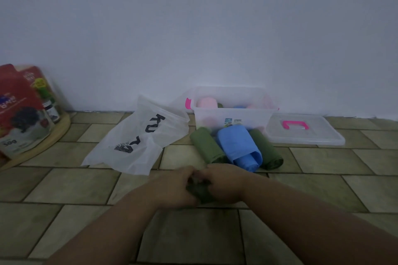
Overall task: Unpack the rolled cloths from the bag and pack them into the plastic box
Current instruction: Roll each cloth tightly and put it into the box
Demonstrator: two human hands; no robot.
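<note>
A dark green rolled cloth [199, 192] sits on the tiled floor between both hands. My left hand [175, 187] grips its left side and my right hand [226, 183] grips its right side; most of the cloth is hidden by my fingers. Beyond my hands lie a green roll [205, 145], a blue roll [239, 146] and another green roll [267, 150], side by side in front of the clear plastic box [232, 117]. Inside the box are a pink roll [207, 102] and other rolls. The white plastic bag [137, 137] lies flat on the left.
The box's clear lid [305, 137] with a pink handle lies on the floor right of the box. A round wooden tray [51, 135] holding red packaged goods stands at the far left. A white wall rises just behind the box.
</note>
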